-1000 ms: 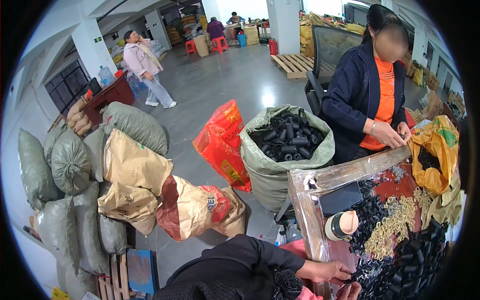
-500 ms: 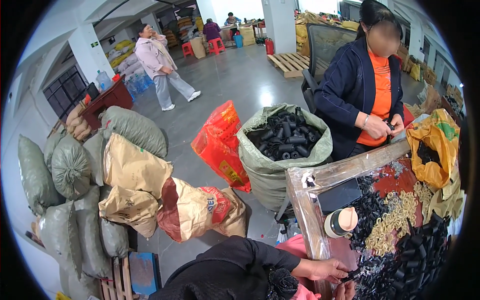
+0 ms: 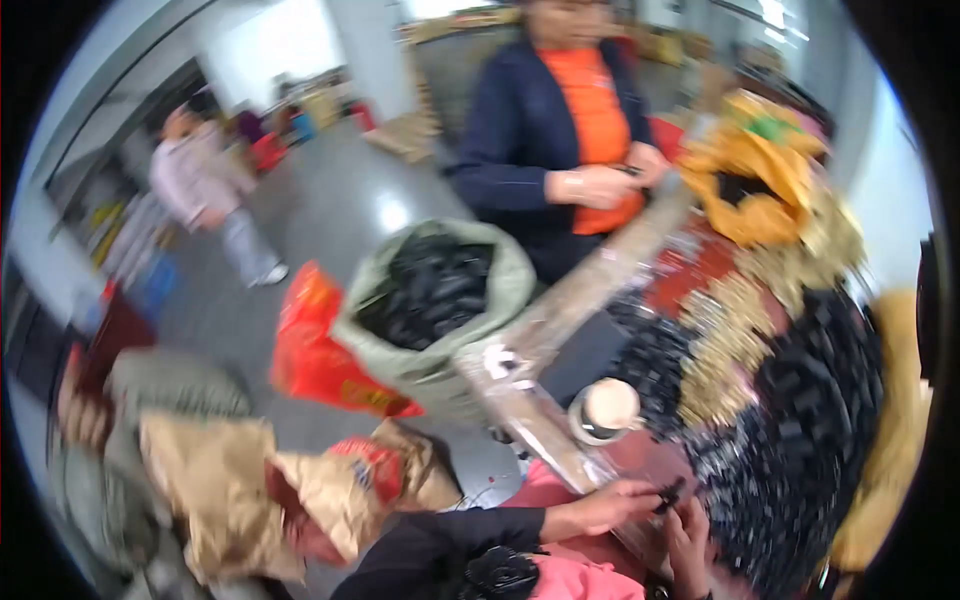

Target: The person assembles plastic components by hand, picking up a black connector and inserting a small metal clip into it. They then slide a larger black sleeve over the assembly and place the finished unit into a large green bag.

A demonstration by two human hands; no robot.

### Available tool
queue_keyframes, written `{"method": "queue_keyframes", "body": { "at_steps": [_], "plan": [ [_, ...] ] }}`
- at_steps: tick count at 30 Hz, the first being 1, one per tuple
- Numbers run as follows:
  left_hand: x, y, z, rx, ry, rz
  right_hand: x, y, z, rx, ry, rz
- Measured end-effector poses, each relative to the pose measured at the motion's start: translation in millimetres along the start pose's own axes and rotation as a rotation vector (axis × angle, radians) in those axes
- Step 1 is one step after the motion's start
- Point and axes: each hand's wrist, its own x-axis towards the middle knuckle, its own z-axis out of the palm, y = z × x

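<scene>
My left hand (image 3: 612, 503) reaches over the table's near edge, its fingers pinched on a small black part (image 3: 671, 495) whose exact kind is blurred. Just right of it, my right hand (image 3: 688, 537) is raised with fingers bent towards that part; whatever lies in its fingertips is too smeared to name. Heaped beyond both hands are black tubular pieces (image 3: 820, 400) and small shiny bits (image 3: 725, 465). Farther back lies a pile of pale yellowish rings (image 3: 722, 350). A lidded cup (image 3: 608, 408) stands at the wooden rim, beside a dark flat tray or panel (image 3: 580, 355).
A taped wooden rim (image 3: 560, 330) borders the table. Left of it stand an open sack (image 3: 380, 350) of black pieces, a red bag (image 3: 305, 345) and paper sacks (image 3: 215, 490). A co-worker (image 3: 550, 130) handles something small across the table, near an orange bag (image 3: 760, 190). Another person (image 3: 205, 180) is farther off.
The whole view has swung right and blurred, so surroundings sit farther left. Both my hands are now more fully in view, with the black part lifted between them.
</scene>
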Motion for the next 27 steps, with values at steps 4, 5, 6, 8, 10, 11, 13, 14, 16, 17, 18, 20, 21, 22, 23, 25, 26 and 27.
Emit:
{"method": "queue_keyframes", "body": {
  "at_steps": [4, 5, 6, 8, 10, 11, 13, 14, 16, 17, 18, 20, 21, 22, 23, 25, 26, 27],
  "plan": [
    [16.6, -6.0, -15.8, 0.036, -0.002, -0.218, -3.9, -18.8, -2.2, -0.029, 0.092, 0.118],
    [18.5, -9.9, -15.5, -0.008, 0.012, -0.178, -1.7, -20.1, -3.6, -0.053, 0.088, 0.084],
    [20.6, -13.3, -14.6, -0.056, 0.015, -0.149, -3.7, -22.3, -5.2, -0.088, 0.097, 0.059],
    [26.8, -17.4, -16.7, -0.054, -0.065, -0.155, -13.3, -20.3, -6.6, -0.020, 0.186, 0.032],
    [31.4, -16.0, -5.0, -0.094, -0.078, -0.181, -22.2, -15.6, -8.4, -0.034, 0.248, -0.027],
    [32.7, -17.1, 1.4, -0.084, -0.139, -0.263, -28.2, -9.2, -9.7, -0.069, 0.262, 0.026],
    [36.9, -20.9, 12.4, -0.116, -0.106, -0.180, -41.2, -6.0, -12.6, -0.102, 0.332, 0.112],
    [41.1, -26.9, 14.7, -0.110, -0.149, -0.234, -46.6, -5.8, -15.8, -0.052, 0.328, 0.128],
    [46.4, -40.0, 17.4, -0.065, -0.176, -0.251, -61.1, -1.6, -24.0, -0.009, 0.374, 0.165],
    [46.5, -44.9, 19.9, -0.042, -0.177, -0.246, -68.9, 3.6, -25.4, -0.025, 0.397, 0.152],
    [48.7, -49.7, 25.3, -0.039, -0.204, -0.276, -76.1, 8.5, -27.6, -0.043, 0.416, 0.138],
    [49.0, -56.8, 32.4, -0.033, -0.219, -0.274, -85.3, 10.1, -25.6, -0.068, 0.448, 0.135],
    [49.9, -59.1, 36.2, -0.033, -0.227, -0.268, -88.6, 7.9, -24.4, -0.044, 0.454, 0.156],
    [47.4, -56.5, 40.0, -0.041, -0.248, -0.275, -90.0, 4.9, -24.1, -0.028, 0.453, 0.173],
    [44.2, -53.8, 43.7, 0.004, -0.208, -0.246, -90.9, 5.5, -28.0, -0.019, 0.449, 0.185],
    [48.8, -64.7, 21.5, 0.141, -0.190, -0.282, -93.1, 20.8, -26.2, -0.041, 0.524, 0.105],
    [52.9, -73.3, -0.5, 0.244, -0.184, -0.336, -93.8, 22.3, -32.3, -0.056, 0.517, 0.087],
    [58.8, -74.9, 11.4, 0.240, -0.203, -0.331, -92.8, 19.0, -33.3, -0.049, 0.505, 0.071]
  ]
}}
